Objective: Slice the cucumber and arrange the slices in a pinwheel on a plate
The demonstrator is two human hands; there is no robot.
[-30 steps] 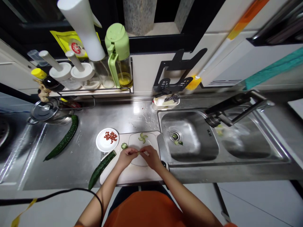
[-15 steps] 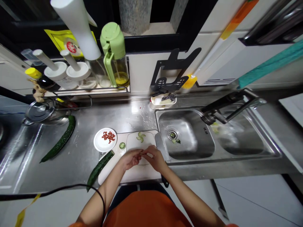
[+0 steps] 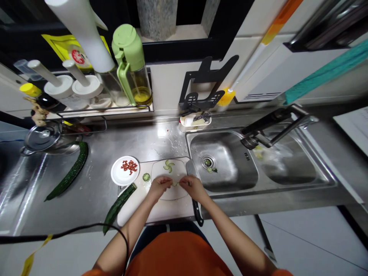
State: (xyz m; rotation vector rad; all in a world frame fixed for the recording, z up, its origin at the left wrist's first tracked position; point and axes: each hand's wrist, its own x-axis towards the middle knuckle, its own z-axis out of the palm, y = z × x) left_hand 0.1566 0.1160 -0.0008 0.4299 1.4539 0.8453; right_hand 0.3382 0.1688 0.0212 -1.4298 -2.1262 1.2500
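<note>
My left hand [image 3: 157,186] and my right hand [image 3: 193,186] are close together over a white plate [image 3: 169,189] on the white cutting board [image 3: 155,211]. Both pinch a thin pale green cucumber piece [image 3: 174,183] stretched between their fingertips. At the far side of the plate lie several curled cucumber slices [image 3: 168,166]. A round cucumber slice [image 3: 146,176] rests on the board to the left. A cut cucumber [image 3: 116,207] lies along the board's left edge. A knife with a black handle [image 3: 197,209] lies at the board's right edge.
A small white dish with red bits [image 3: 125,170] sits left of the board. A whole cucumber [image 3: 66,176] lies on the steel counter near a pot lid [image 3: 40,138]. The sink [image 3: 224,163] and tap [image 3: 270,126] are to the right. Bottles and shakers [image 3: 126,65] fill the back rack.
My hands have drawn slightly apart, stretching the cucumber piece between them. The view shifted a little to the right, and the knife handle now shows by my right wrist.
</note>
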